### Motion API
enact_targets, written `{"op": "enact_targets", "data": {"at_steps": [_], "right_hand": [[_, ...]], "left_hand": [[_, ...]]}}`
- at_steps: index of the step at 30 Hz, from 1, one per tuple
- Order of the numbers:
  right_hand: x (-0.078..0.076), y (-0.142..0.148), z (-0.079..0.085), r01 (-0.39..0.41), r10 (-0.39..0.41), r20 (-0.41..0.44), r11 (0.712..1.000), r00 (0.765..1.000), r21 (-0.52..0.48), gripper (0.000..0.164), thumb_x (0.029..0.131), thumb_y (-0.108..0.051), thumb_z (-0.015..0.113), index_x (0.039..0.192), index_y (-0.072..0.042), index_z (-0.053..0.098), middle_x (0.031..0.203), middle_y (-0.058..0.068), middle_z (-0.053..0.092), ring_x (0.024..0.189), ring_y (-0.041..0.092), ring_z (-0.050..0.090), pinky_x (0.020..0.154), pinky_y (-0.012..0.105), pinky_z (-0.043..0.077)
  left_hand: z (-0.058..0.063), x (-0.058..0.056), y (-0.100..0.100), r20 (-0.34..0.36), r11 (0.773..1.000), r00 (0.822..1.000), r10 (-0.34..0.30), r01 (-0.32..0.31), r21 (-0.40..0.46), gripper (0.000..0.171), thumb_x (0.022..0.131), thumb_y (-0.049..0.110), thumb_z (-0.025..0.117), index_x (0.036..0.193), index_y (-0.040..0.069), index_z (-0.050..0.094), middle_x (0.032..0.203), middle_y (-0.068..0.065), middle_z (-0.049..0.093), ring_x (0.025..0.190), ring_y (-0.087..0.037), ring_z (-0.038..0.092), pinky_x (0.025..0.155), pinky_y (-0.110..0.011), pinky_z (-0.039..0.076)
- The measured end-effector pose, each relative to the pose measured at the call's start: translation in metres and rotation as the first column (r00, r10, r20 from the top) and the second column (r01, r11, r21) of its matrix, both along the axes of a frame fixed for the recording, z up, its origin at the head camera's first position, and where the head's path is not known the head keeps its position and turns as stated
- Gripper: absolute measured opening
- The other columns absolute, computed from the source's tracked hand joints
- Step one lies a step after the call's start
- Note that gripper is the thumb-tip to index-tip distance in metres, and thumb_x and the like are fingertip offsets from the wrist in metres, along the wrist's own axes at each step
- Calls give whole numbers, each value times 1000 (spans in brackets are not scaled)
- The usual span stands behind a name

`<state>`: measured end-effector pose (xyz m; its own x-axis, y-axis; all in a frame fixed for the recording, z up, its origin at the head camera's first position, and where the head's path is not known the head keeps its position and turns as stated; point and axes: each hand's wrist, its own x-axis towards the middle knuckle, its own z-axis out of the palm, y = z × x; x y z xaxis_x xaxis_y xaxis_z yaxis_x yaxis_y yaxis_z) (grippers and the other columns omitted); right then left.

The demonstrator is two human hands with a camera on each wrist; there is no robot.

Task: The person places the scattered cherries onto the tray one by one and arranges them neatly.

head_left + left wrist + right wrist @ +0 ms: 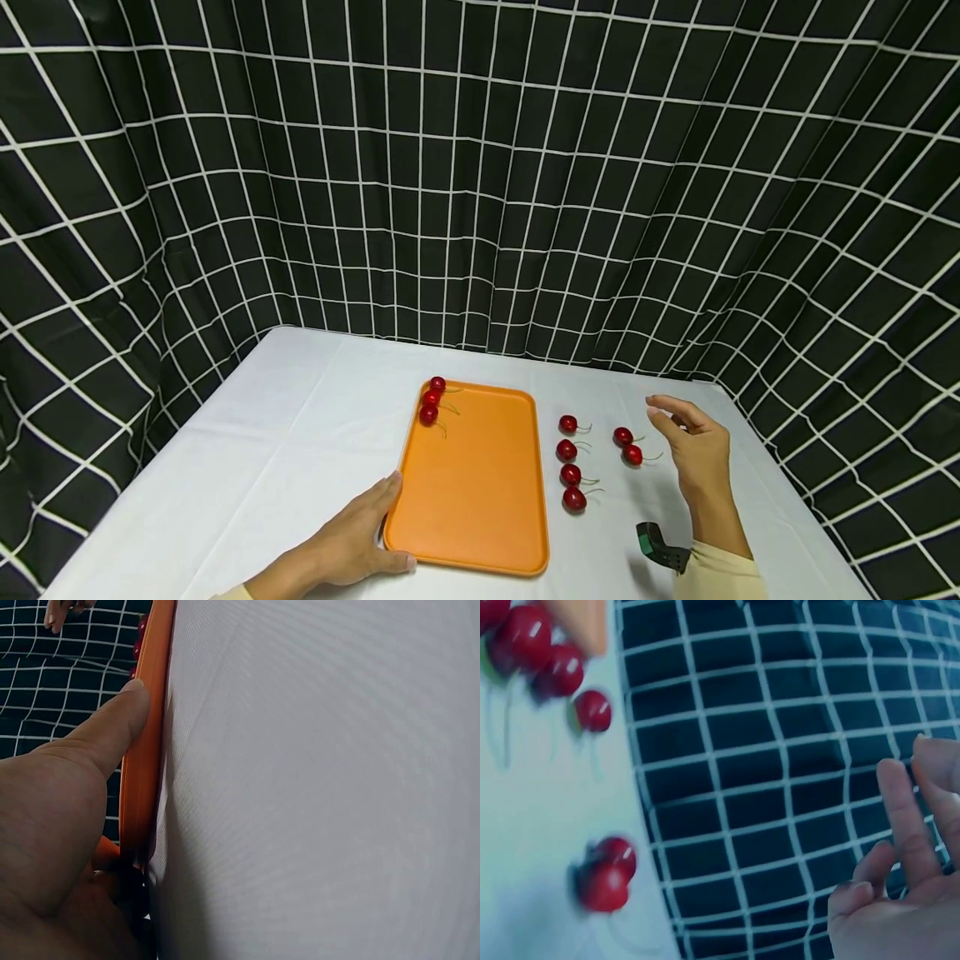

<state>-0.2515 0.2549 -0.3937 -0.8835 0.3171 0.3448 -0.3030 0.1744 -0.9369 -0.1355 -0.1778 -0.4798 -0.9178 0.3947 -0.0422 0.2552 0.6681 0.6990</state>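
My left hand [352, 531] rests against the near left corner of an orange tray [468, 492]. Its fingers lie along the left edge and the thumb touches the front edge; the left wrist view shows a straight digit on the tray's rim [142, 780]. Three red cherries [430, 398] with stems sit in a line at the tray's far left corner. Above the table on the right, my right hand [699, 450] holds nothing, its fingers loosely bent and the thumb near the forefinger. Closest to it lie two cherries [632, 455], side by side.
Between the tray and that pair, several cherries [571, 475] form a column on the white tablecloth [300, 433]. A dark grid-patterned curtain [480, 183] surrounds the table's back and sides. A black device [660, 546] is strapped at my right wrist.
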Motion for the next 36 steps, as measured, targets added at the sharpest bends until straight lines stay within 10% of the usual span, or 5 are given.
{"op": "enact_targets", "data": {"at_steps": [7,15,22,36], "right_hand": [[-16,31,-27,-20,23,78,999,997,-29,28,85,-11,77,108,2,71,98,-5,72,93,14,49,64,16,40],[-18,55,-52,-33,-50,302,964,952,265,40,87,-34,75,114,-6,71,101,-18,68,98,4,50,74,17,40],[-23,64,-66,-68,-46,366,954,929,291,41,88,-30,73,119,-4,69,107,-18,64,111,10,45,78,19,39],[-28,69,-85,-202,32,421,908,907,367,39,89,-25,71,121,-2,67,123,9,63,117,25,43,83,31,39]], "left_hand": [[-1,-1,0,5,1000,1000,10,-10,-10,115,74,64,69,150,-6,18,156,-24,11,140,-46,15,105,-68,18],[-1,1,0,16,1000,1000,13,-12,-14,115,74,63,70,150,-6,18,157,-23,11,140,-46,14,105,-68,17],[0,0,3,10,1000,1000,12,-12,-9,115,74,62,71,150,-6,19,156,-24,12,140,-45,14,105,-67,17],[0,-1,2,-4,1000,1000,-3,3,-10,114,75,62,70,149,-8,18,156,-25,11,140,-46,14,106,-67,18]]}}
